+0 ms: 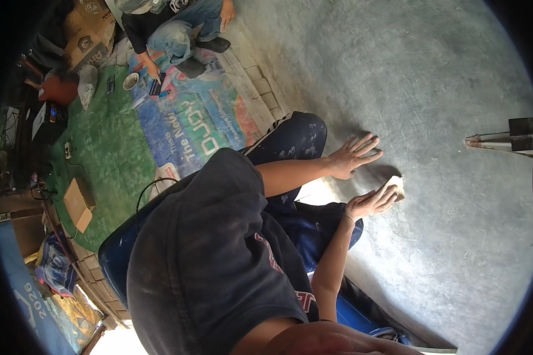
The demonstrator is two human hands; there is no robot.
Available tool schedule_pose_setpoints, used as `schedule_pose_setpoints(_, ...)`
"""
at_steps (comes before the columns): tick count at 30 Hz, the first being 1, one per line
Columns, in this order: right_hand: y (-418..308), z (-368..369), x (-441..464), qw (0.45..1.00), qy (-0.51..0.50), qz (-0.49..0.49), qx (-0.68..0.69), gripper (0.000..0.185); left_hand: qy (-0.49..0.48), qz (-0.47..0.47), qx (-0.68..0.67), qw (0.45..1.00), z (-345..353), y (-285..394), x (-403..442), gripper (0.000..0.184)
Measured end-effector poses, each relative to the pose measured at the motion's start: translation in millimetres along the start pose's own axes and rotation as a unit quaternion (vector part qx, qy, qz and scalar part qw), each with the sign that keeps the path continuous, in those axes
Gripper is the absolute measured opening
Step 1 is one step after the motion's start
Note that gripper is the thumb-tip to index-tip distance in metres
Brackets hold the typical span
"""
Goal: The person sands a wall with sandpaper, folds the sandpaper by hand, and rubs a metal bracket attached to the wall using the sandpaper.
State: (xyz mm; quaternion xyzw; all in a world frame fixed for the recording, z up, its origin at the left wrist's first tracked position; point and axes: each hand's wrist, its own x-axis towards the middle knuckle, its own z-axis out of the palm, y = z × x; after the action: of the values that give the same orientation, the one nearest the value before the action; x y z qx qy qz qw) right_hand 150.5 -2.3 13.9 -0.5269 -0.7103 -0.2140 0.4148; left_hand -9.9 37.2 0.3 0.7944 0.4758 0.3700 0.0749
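My left hand (355, 157) is stretched toward the grey cement wall (450, 195), fingers spread and nothing in it. It seems to lie flat on the surface, its shadow just below. Lower in the view, my right hand (370, 205) holds a pale beige pad (398, 188) against the wall. Whether the pad is a sponge or folded sandpaper I cannot make out, since the fingers cover part of it. My knees, in dark trousers (302, 133) with pale smudges, are close to the wall between my arms.
I sit on a blue chair (114, 260). Another person (172, 38) sits on a printed banner (201, 118), a hand at a phone beside a bowl (131, 81). A cardboard box (78, 204) lies on the green sheet (100, 148). A dark bracket-like fixture (522, 135) juts in at right.
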Motion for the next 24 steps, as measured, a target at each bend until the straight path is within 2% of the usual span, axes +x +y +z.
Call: schedule_pose_setpoints(24,4.3,3.8,-2.5,1.0,-0.014,-0.004,-0.026,0.045,-0.024,-0.009,-0.008,1.0,-2.5,0.9,1.5,0.102)
